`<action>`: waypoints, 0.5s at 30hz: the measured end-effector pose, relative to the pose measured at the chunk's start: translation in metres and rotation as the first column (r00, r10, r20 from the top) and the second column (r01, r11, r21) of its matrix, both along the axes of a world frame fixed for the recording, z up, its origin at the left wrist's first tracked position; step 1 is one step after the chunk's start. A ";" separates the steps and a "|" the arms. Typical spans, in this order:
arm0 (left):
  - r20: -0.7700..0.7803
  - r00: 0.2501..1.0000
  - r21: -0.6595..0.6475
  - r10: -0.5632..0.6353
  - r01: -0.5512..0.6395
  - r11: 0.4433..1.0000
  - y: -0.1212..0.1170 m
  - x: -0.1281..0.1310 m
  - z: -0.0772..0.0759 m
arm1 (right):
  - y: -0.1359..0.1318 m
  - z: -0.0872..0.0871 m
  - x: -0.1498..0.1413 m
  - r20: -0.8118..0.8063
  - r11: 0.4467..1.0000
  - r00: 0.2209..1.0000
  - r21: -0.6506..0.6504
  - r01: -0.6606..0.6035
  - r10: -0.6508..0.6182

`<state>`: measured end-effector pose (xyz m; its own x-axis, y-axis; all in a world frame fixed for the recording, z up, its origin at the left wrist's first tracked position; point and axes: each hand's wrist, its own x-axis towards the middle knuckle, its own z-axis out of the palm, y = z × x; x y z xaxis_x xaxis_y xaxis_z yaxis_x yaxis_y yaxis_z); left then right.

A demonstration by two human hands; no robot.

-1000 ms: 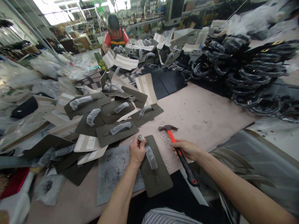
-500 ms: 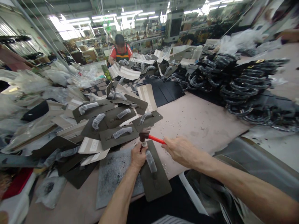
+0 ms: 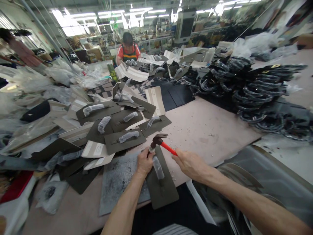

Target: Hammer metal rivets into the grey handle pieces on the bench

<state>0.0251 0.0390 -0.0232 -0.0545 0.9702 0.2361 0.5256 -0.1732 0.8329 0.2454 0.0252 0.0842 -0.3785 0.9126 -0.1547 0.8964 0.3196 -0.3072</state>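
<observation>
My right hand [image 3: 189,162] is wrapped round the red handle of a claw hammer [image 3: 159,140]. The hammer's dark head is at the top of a short punch-like tool [image 3: 151,150], which my left hand [image 3: 145,163] grips upright. Beneath and beside my left hand lies a dark olive panel [image 3: 168,192] with a plastic-wrapped handle [image 3: 158,168]. The panel rests partly on a grey, worn slab [image 3: 114,182]. The tool's lower end is hidden by my fingers.
Similar olive panels [image 3: 124,141] with wrapped handles are piled to the left. Small studs lie scattered on the pinkish table [image 3: 207,127]. Stacks of black wrapped handles [image 3: 259,98] stand at the right. A co-worker [image 3: 128,49] in red sits across the table.
The hammer and my right hand have shifted slightly right, and the hammer head has turned so its claw shows clearly. My left hand keeps its grip on the tool.
</observation>
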 end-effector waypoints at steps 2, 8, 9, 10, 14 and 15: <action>0.021 1.000 0.002 -0.008 0.007 1.000 -0.001 0.000 0.002 | 0.006 -0.013 0.009 -0.044 0.998 0.998 -0.047 0.032 -0.035; 0.054 0.998 -0.016 -0.010 0.011 1.000 -0.002 0.000 0.007 | 0.022 -0.069 0.012 -0.014 0.982 0.982 0.033 0.186 -0.186; 0.063 0.998 -0.011 -0.012 0.013 1.000 -0.002 0.000 0.006 | 0.021 -0.071 0.006 -0.046 0.972 0.981 0.130 0.194 -0.189; 0.072 0.997 -0.006 -0.014 0.015 1.000 -0.002 0.000 0.006 | 0.018 -0.070 -0.003 -0.113 0.960 0.981 0.214 0.180 -0.159; 0.116 0.993 0.005 -0.008 0.007 1.000 -0.003 0.000 0.004 | -0.004 -0.049 -0.043 -0.408 0.968 0.895 0.234 -0.087 0.179; 0.130 0.992 -0.004 -0.003 0.003 1.000 -0.003 -0.001 0.003 | -0.008 -0.044 -0.050 -0.437 0.961 0.861 0.202 -0.187 0.259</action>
